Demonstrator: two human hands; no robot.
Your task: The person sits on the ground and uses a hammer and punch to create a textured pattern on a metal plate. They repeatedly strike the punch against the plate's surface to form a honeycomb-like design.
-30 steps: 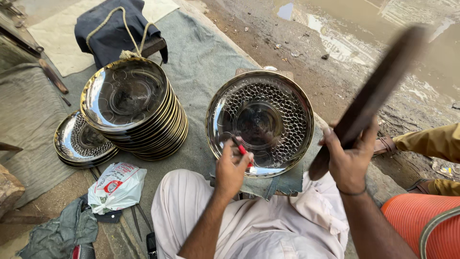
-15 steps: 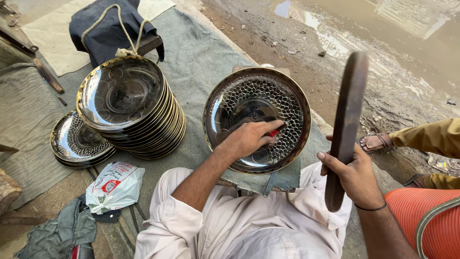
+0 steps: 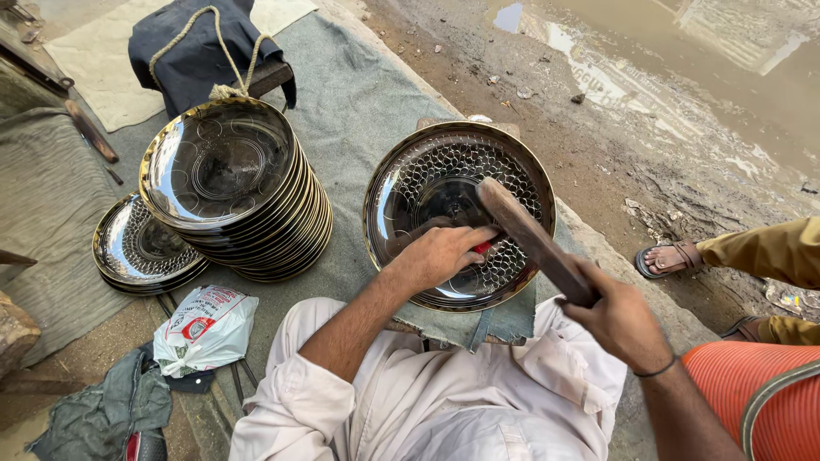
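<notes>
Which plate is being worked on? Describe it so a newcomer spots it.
On the grey cloth, right of the tall stack of plates, one round metal plate lies alone under the left hand. Unlike the smooth-centred stack top, a honeycomb pattern covers it.

Soft daylight, sharp; perhaps wide-angle edge stretch.

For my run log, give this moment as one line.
left hand: on patterned metal plate | right hand: wooden bat over plate | plate stack: beside
</notes>
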